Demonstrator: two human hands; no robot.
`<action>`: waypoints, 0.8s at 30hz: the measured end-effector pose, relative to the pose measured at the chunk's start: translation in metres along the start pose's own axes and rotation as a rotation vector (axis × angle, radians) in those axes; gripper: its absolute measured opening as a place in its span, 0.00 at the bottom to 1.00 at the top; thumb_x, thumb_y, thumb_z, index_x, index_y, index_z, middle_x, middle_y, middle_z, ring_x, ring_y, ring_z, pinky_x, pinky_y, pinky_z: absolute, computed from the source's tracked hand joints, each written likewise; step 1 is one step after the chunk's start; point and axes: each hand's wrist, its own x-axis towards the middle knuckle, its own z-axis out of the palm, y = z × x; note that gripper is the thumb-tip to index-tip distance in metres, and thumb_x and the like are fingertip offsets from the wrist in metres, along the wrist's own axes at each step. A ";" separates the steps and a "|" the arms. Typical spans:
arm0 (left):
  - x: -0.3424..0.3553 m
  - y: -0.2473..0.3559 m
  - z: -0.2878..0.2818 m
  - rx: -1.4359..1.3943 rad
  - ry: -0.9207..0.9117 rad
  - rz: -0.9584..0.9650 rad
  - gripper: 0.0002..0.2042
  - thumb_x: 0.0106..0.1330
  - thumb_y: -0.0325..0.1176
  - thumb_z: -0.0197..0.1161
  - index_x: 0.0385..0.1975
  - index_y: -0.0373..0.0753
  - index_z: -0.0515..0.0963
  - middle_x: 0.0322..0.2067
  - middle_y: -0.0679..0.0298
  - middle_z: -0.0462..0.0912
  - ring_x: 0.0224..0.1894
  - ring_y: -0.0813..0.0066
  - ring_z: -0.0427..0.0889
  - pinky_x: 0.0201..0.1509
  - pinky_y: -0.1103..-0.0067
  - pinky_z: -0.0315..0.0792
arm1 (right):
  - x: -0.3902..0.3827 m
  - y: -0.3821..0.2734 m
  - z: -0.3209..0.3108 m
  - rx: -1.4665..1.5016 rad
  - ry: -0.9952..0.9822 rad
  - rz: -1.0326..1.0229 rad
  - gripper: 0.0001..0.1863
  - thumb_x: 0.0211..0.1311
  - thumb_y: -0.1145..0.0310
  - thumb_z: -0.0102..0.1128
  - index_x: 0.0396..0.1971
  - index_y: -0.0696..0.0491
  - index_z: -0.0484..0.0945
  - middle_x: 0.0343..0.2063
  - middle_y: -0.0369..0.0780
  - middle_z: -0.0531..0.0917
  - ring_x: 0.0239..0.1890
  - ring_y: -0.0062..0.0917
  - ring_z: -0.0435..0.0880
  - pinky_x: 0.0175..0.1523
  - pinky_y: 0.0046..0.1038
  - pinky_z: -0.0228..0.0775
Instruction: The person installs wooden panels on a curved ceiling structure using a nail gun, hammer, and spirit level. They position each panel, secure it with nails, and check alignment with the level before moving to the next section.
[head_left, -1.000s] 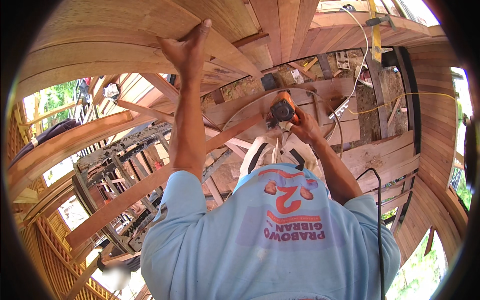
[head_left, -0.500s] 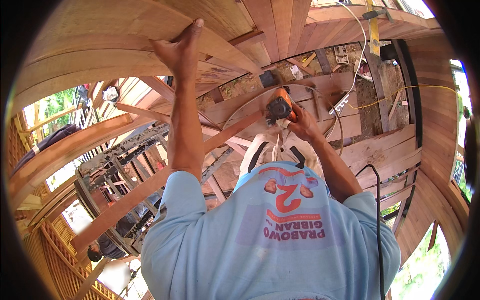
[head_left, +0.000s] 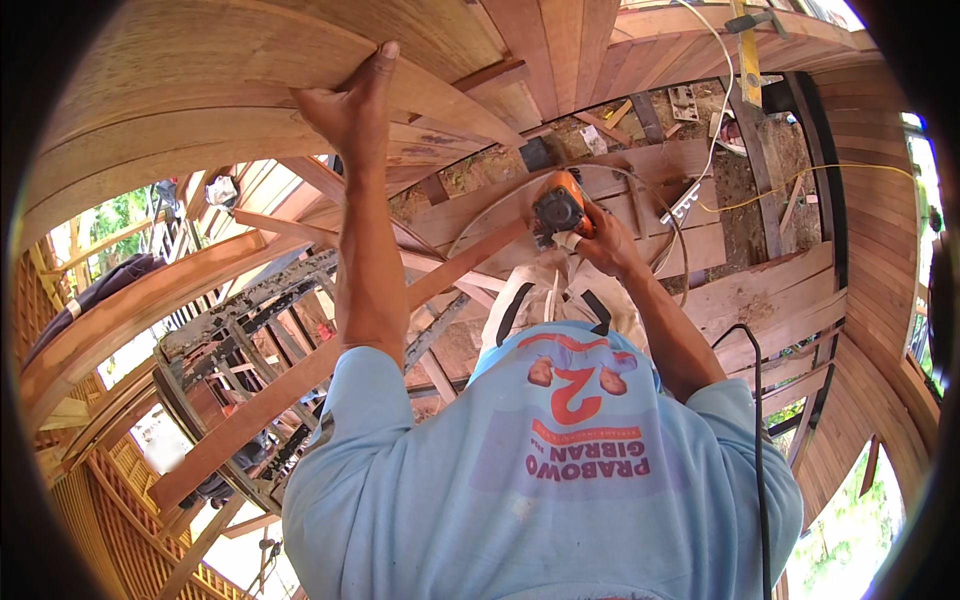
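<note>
Shirt lettering (head_left: pixel 590 447), tool (head_left: pixel 560 208) in right hand (head_left: pixel 608 245)

Left hand (head_left: pixel 350 112) against planks (head_left: pixel 190 85), power tool (head_left: pixel 560 207) (right hand (head_left: pixel 607 246) around it) left of power strip (head_left: pixel 681 206)

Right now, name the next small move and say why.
I'd probably ease the right hand, with the power tool it holds, slightly away from the trousers: in this view the tool's end shows close to the cloth, though the true gap can't be told. The left hand is up at the wooden boards, so only one hand steadies the tool.
</note>
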 end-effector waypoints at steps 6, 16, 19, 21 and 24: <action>0.000 -0.007 -0.006 0.021 -0.025 0.018 0.26 0.54 0.20 0.80 0.51 0.26 0.73 0.44 0.55 0.83 0.42 0.72 0.84 0.49 0.76 0.81 | 0.001 -0.007 0.001 -0.006 -0.013 0.029 0.35 0.56 0.44 0.72 0.58 0.50 0.79 0.38 0.48 0.89 0.44 0.47 0.88 0.50 0.42 0.76; -0.002 -0.010 -0.005 0.039 0.018 -0.018 0.22 0.54 0.21 0.80 0.46 0.26 0.75 0.38 0.57 0.85 0.39 0.74 0.84 0.45 0.77 0.81 | 0.013 -0.010 0.006 -0.022 0.018 0.018 0.35 0.55 0.45 0.73 0.59 0.49 0.79 0.37 0.48 0.89 0.43 0.47 0.88 0.49 0.42 0.76; -0.003 -0.011 -0.009 0.027 -0.005 -0.039 0.24 0.53 0.21 0.81 0.47 0.26 0.74 0.38 0.57 0.85 0.39 0.74 0.84 0.44 0.77 0.81 | 0.020 -0.011 0.005 0.052 0.029 -0.024 0.34 0.55 0.48 0.74 0.59 0.49 0.79 0.37 0.48 0.89 0.43 0.47 0.88 0.48 0.40 0.77; -0.004 -0.012 -0.009 0.025 0.004 -0.044 0.26 0.53 0.22 0.81 0.49 0.26 0.73 0.39 0.57 0.84 0.38 0.75 0.84 0.44 0.77 0.81 | 0.025 -0.008 0.005 0.067 0.025 -0.041 0.34 0.54 0.51 0.75 0.59 0.50 0.78 0.37 0.48 0.89 0.42 0.47 0.88 0.47 0.39 0.77; -0.008 -0.017 -0.006 0.018 0.046 -0.023 0.30 0.53 0.22 0.82 0.52 0.25 0.70 0.40 0.57 0.84 0.38 0.75 0.83 0.45 0.77 0.81 | 0.029 -0.001 -0.002 -0.022 -0.008 -0.053 0.33 0.54 0.57 0.73 0.60 0.50 0.77 0.34 0.50 0.88 0.40 0.49 0.87 0.45 0.40 0.77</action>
